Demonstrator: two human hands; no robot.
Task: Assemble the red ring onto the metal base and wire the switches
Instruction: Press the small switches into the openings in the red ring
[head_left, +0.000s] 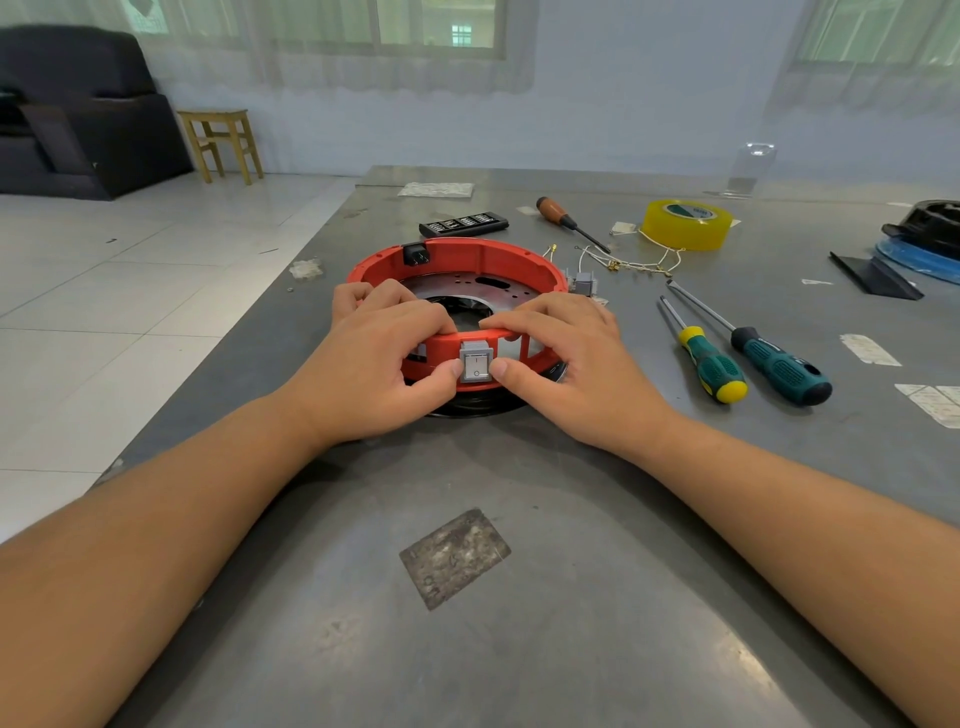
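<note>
- The red ring (457, 260) sits on the metal base (467, 291), on the gray table (519, 623).
- The left hand (374, 358) and right hand (566, 358) both grip the ring's near edge.
- Both thumbs touch the gray switch (476, 364).

A red ring (498, 257) sits on a perforated metal base (467, 286) on the table, a grey rocker switch (476, 363) set in its near wall; loose white wires (641, 262) lie beyond.
</note>
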